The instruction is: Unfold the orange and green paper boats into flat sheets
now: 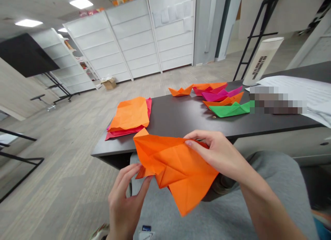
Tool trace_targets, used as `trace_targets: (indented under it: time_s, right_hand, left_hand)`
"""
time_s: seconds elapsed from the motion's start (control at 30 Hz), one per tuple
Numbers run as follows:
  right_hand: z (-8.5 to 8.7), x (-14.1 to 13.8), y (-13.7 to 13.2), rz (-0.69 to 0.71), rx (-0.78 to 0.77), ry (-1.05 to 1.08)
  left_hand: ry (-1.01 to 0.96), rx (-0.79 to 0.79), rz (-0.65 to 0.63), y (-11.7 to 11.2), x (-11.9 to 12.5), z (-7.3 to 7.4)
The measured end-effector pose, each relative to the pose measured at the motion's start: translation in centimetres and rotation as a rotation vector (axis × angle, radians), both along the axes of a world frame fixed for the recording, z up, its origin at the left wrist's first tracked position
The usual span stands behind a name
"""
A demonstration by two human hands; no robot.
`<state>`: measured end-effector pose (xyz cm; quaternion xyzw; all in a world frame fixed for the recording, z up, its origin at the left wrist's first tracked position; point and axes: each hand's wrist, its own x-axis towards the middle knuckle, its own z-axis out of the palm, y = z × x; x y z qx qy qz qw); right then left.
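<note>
An orange sheet of paper (pixel 178 164), creased and partly unfolded, is held above my lap in front of the table edge. My right hand (pixel 214 152) pinches its upper right edge, thumb on the near face and the other fingers behind. At the lower left, my left hand (pixel 129 191) has thumb and fingertips closed on a small folded corner of the sheet. Several creases run across the paper, and one corner points down toward my legs. What lies behind the sheet is hidden.
On the dark table (pixel 178 119), a stack of orange and pink paper sheets (pixel 130 114) lies left. Several folded paper boats, including a green boat (pixel 230 110) and a small orange boat (pixel 181 91), stand farther right. Beyond them are a white cylinder (pixel 262 62) and printed papers (pixel 305 91).
</note>
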<state>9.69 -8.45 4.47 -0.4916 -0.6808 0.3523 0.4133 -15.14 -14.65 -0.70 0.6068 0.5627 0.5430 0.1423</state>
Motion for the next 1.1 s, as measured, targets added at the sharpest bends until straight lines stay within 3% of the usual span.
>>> trace_targets:
  time_s: [0.17,0.3,0.63,0.7,0.87,0.97,1.1]
  right_hand:
    - [-0.5,0.6,0.4,0.057,-0.117,0.157]
    - [-0.7,0.8,0.8,0.030,-0.145,0.228]
    - [-1.6,1.9,2.9,-0.174,-0.008,0.307]
    - [-1.8,1.7,3.0,-0.195,0.033,0.292]
    - [-1.7,1.6,2.9,-0.178,0.074,0.266]
    - [-1.6,1.9,2.7,-0.198,0.098,0.253]
    - [-1.8,2.8,3.1,-0.245,0.119,0.271]
  left_hand:
    - [-0.065,-0.120,0.103,-0.5,-0.3,0.4]
    - [-0.242,-0.243,0.087,-1.0,-0.7,0.5]
    - [-0.538,-0.279,-0.008,0.0,-1.6,0.3]
    - [-0.442,-0.215,-0.004,0.1,-1.6,-0.2]
    - [0.110,-0.081,-0.123,1.0,-2.9,-1.6]
    - [0.109,-0.075,-0.174,1.4,-3.4,-1.7]
    - [0.069,0.061,-0.170,1.2,-3.1,-0.9]
